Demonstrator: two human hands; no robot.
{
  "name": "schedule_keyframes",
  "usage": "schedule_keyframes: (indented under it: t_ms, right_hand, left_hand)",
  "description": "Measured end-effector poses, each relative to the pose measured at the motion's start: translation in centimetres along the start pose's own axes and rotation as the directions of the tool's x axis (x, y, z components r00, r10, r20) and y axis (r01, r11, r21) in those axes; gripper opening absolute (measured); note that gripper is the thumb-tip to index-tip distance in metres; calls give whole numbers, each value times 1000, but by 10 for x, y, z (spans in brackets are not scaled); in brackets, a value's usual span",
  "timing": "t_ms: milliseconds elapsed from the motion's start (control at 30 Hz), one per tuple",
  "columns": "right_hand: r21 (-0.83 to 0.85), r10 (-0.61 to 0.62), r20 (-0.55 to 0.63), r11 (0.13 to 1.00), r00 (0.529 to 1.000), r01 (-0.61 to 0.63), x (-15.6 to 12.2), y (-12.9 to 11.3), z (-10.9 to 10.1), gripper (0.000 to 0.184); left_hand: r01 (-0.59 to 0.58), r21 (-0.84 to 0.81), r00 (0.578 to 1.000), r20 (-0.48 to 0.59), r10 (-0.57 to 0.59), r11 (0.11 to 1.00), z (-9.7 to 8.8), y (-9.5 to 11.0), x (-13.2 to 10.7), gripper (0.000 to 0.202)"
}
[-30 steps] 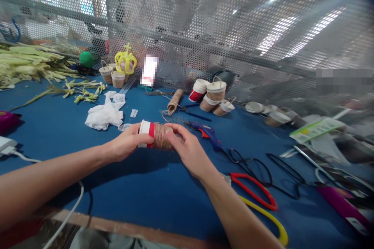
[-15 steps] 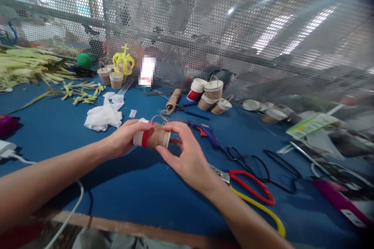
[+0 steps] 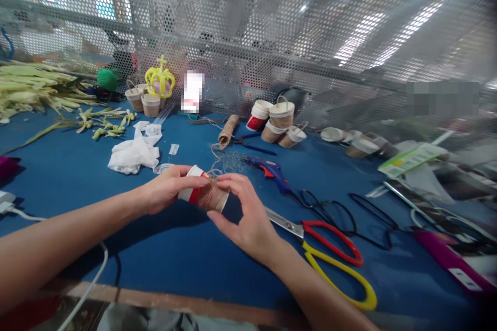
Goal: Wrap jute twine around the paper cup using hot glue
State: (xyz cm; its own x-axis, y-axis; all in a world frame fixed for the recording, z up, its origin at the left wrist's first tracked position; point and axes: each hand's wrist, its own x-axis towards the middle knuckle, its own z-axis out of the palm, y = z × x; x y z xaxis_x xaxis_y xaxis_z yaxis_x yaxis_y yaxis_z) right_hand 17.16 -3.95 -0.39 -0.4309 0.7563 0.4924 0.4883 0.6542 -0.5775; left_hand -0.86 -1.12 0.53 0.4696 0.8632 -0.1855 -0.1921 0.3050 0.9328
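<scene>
A red and white paper cup point(image 3: 191, 194) lies on its side in the air between my hands, its narrower end wrapped in brown twine point(image 3: 212, 197). My left hand point(image 3: 165, 189) is closed round the cup's rim end, thumb along the top. At the wrapped end, the fingers of my right hand point(image 3: 244, 212) pinch the twine and cup, with the thumb below. A loose strand runs from the cup back to a roll of twine point(image 3: 228, 132) on the table.
Right of my hands lie a blue glue gun point(image 3: 271, 171) with a black cord and large scissors point(image 3: 297, 228) with red and yellow handles. Twine-covered cups point(image 3: 281, 116) stand behind. Crumpled white plastic point(image 3: 134, 155) and pale husks point(image 3: 34, 85) lie left. A perforated metal screen point(image 3: 233, 36) closes the back.
The cup has tilted, its wrapped end now lower, and my left hand has shifted slightly along with it. More of the scissors shows beside my right hand. The view has moved a little.
</scene>
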Motion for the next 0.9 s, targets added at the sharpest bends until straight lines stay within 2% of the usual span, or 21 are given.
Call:
schedule_keyframes:
  t_ms: [133, 233, 467, 567, 633, 700, 767, 833, 900]
  right_hand:
    - [252, 195, 94, 944, 976, -213, 5, -2, -4, 28]
    - [384, 260, 166, 871, 951, -306, 11, -2, -7, 30]
    - [600, 310, 253, 693, 917, -400, 29, -1, -6, 37]
    - [676, 351, 250, 604, 902, -422, 36, 0, -5, 35]
    - [703, 365, 233, 577, 901, -416, 40, 0, -4, 34]
    - [710, 355, 220, 580, 909, -398, 43, 0, -2, 33]
    - [687, 322, 211, 623, 923, -374, 46, -2, 1, 33]
    - [609, 279, 222, 708, 934, -357, 49, -4, 2, 32]
    - [409, 264, 204, 852, 943, -327, 51, -2, -1, 28]
  left_hand:
    - [-30, 143, 998, 55, 22, 989, 3, -2, -3, 20]
    - [-54, 238, 995, 94, 33, 970, 6, -4, -5, 18]
    - [2, 231, 991, 131, -33, 973, 11, -7, -7, 22]
    - [11, 227, 993, 115, -38, 974, 10, -9, -6, 23]
    - [23, 222, 994, 101, -46, 975, 10, -9, -6, 24]
    - [32, 214, 995, 89, -52, 976, 10, -10, -5, 25]
    - [39, 207, 996, 74, -56, 977, 10, -11, -5, 25]
    - [42, 204, 997, 62, -56, 978, 10, -12, -5, 26]
    - [43, 200, 997, 60, -56, 979, 10, -13, -5, 27]
